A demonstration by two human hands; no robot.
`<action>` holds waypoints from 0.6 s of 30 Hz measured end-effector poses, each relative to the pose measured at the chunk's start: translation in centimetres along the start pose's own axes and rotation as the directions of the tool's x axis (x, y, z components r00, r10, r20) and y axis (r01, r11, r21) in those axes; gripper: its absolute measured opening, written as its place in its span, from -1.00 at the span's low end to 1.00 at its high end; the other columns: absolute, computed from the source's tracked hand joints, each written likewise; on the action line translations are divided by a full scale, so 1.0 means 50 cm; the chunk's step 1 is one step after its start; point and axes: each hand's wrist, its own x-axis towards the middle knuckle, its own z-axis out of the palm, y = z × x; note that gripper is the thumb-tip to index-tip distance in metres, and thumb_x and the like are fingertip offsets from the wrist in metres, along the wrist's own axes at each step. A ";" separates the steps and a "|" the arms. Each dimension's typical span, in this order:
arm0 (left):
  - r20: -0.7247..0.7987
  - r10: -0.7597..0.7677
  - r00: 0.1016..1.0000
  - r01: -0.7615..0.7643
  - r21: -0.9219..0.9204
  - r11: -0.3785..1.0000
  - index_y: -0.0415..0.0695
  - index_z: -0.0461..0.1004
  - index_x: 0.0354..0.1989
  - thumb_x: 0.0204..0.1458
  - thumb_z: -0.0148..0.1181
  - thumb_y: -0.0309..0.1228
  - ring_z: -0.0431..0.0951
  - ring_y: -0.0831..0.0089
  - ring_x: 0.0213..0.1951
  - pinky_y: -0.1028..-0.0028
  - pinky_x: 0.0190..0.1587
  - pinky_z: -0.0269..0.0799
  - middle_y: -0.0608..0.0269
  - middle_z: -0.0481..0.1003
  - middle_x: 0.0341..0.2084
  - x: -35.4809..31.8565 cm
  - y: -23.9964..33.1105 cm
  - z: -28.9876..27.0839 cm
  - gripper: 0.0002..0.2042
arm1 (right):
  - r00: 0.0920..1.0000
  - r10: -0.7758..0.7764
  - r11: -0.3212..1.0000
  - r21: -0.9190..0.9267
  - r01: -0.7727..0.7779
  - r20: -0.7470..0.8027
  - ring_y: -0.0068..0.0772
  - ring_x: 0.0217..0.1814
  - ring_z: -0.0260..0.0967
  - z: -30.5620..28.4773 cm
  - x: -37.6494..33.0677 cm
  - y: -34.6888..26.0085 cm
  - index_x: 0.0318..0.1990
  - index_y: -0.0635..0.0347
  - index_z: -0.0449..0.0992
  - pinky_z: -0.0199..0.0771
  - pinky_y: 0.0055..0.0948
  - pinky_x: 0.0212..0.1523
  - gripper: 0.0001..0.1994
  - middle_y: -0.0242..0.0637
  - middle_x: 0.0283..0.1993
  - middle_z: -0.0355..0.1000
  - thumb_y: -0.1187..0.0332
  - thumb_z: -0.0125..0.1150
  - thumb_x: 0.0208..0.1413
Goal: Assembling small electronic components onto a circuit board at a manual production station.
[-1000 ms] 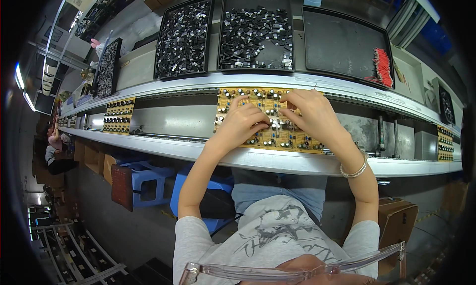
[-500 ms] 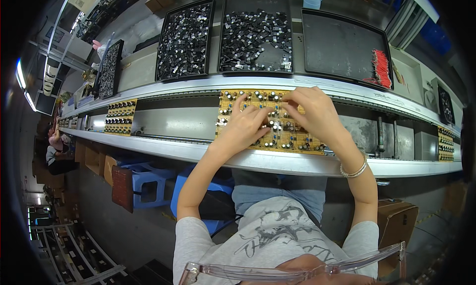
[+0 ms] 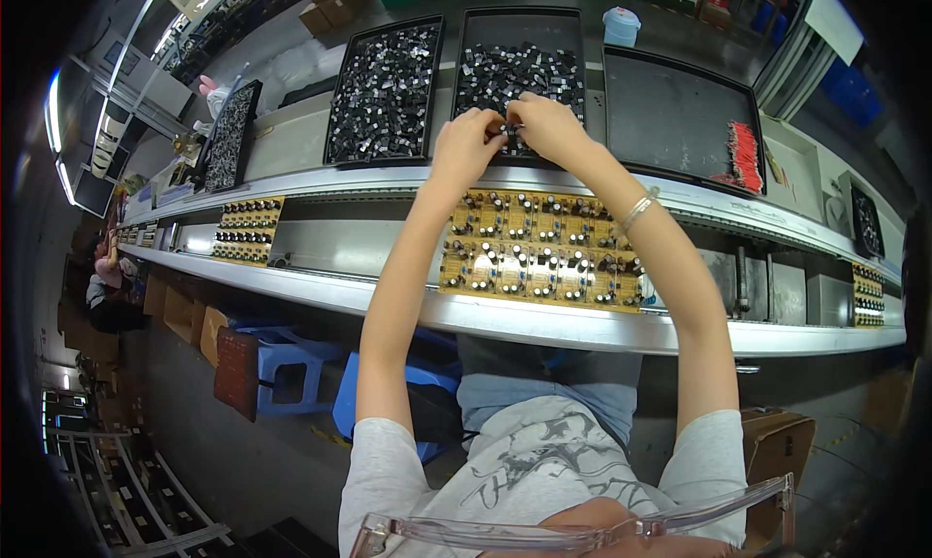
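Observation:
Both of my hands are over the near part of the middle black tray (image 3: pixel 532 24), which holds a heap of small black electronic components with shiny metal parts (image 3: pixel 505 70). My left hand (image 3: pixel 468 147) has its fingers curled in a pinch at small black components. My right hand (image 3: pixel 547 128) is just beside it, thumb and fingers closed at the same spot. The fingertips partly hide what they pinch. Below my forearms a yellow circuit board panel (image 3: pixel 529 257) lies across the rails, filled with rows of black, white and blue components.
Another tray of black components (image 3: pixel 381 97) stands to the left. The right-hand tray (image 3: pixel 670 107) holds a bundle of red parts (image 3: pixel 744 157). Metal conveyor rails (image 3: pixel 340 267) run crosswise, carrying further panels at the left (image 3: pixel 248 231) and right (image 3: pixel 867 294). A blue stool (image 3: pixel 291 369) stands below.
Both hands have left the circuit board panel and reached forward to the middle tray, where the fingers now pinch among the black components. The whole view has shifted slightly.

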 end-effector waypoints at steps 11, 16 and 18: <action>-0.018 0.008 1.000 -0.004 0.239 0.971 -0.08 0.48 -0.42 -0.19 0.32 -0.41 0.46 0.32 -0.27 0.28 -0.14 0.22 0.34 0.48 -0.42 0.015 -0.003 0.048 -0.84 | 0.997 0.073 0.997 0.029 -0.073 -0.018 -0.10 -0.27 0.43 0.004 -0.027 0.033 -0.41 0.25 0.48 0.42 -0.21 -0.23 -0.89 -0.14 -0.41 0.46 0.51 0.16 -0.18; -0.007 0.085 0.996 -0.084 0.106 0.991 -0.10 0.40 -0.29 -0.14 0.26 -0.50 0.49 0.31 -0.31 0.28 -0.08 0.23 0.29 0.48 -0.40 0.007 0.005 0.050 -0.78 | 0.984 0.171 0.962 0.226 -0.156 -0.048 -0.13 -0.36 0.42 -0.035 -0.072 0.026 -0.41 0.30 0.47 0.41 -0.25 -0.26 -0.90 -0.15 -0.48 0.43 0.53 0.19 -0.16; -0.049 0.108 0.993 -0.105 0.066 0.992 -0.11 0.38 -0.23 -0.12 0.23 -0.53 0.50 0.31 -0.32 0.30 -0.08 0.27 0.26 0.48 -0.40 0.007 0.012 0.048 -0.75 | 0.974 0.220 0.931 0.308 -0.195 -0.048 -0.18 -0.38 0.42 -0.047 -0.083 0.021 -0.38 0.30 0.48 0.41 -0.28 -0.28 -0.88 -0.16 -0.48 0.42 0.52 0.22 -0.15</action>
